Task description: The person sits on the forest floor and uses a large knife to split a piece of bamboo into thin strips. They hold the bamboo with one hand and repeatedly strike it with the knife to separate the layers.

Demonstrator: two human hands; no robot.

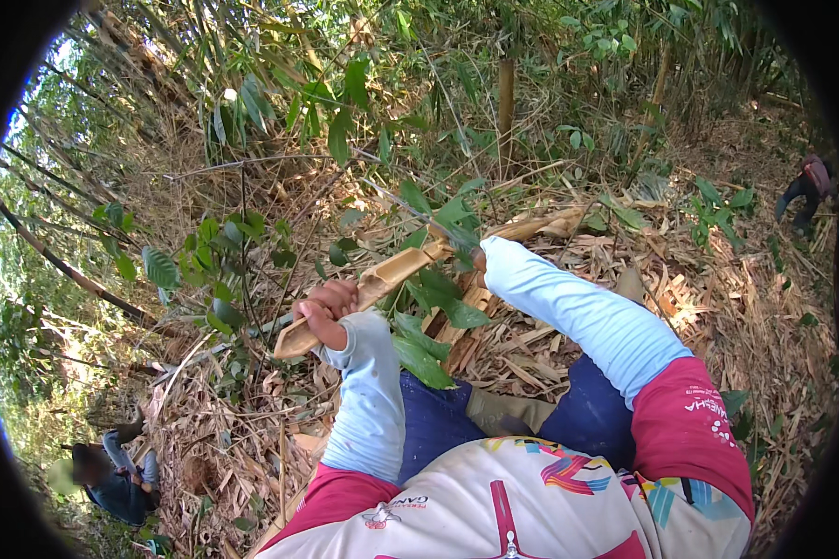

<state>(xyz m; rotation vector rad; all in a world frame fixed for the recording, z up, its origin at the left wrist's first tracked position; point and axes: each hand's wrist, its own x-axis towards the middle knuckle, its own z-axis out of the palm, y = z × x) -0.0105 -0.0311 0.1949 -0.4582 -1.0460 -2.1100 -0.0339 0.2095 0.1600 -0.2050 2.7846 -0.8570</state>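
My left hand (pixel 328 306) is closed round a pale, hollowed length of split bamboo (pixel 391 274), which slants up to the right in front of me. One end of it sticks out below my fingers. At the far end of the bamboo, my right hand (pixel 480 260) is closed, partly covered by its light blue sleeve and by leaves. It appears to grip a machete, whose thin grey blade (pixel 389 197) points up and left past the bamboo. The grip itself is mostly hidden.
Broad green leaves (pixel 423 352) hang close before my knees. A thick pale stem (pixel 541 224) lies beyond my right hand. Dry leaf litter (pixel 522 349) covers the ground. Upright bamboo stands behind. One person (pixel 126 480) is low at left; another (pixel 806 191) stands far right.
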